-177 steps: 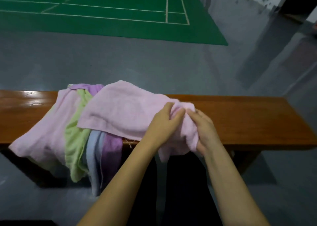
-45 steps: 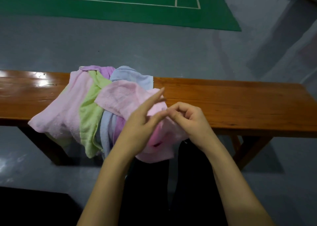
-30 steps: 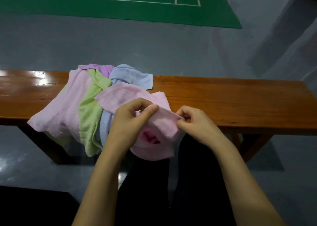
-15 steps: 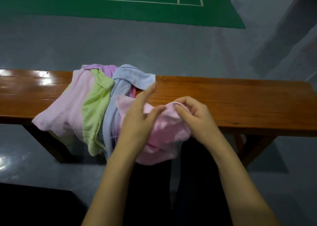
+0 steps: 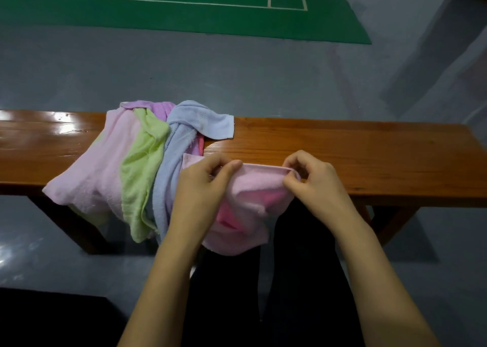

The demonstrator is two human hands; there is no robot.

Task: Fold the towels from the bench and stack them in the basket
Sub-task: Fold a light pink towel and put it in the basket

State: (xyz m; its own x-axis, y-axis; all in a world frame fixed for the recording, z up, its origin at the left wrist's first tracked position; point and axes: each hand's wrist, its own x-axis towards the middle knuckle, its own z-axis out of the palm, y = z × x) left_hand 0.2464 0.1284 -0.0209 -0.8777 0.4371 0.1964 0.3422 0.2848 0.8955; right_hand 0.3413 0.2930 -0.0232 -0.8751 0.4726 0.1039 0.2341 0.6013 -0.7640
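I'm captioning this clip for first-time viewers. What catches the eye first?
Both hands, left and right, pinch the top edge of a pink towel stretched between them at the bench's near edge. Left of them, a pastel heap of towels drapes over the bench.

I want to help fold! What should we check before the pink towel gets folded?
1. Left hand pinches the soft pink terry towel's top hem: ok.
2. Right hand pinches the same hem: ok.
3. Hem pulled straight between the hands: ok.
4. Rest of the towel flat: not ok, it hangs bunched below the bench edge.
5. Bare space on the glossy brown wooden bench to the right: ok.
6. Basket ready: cannot tell, none is in view.
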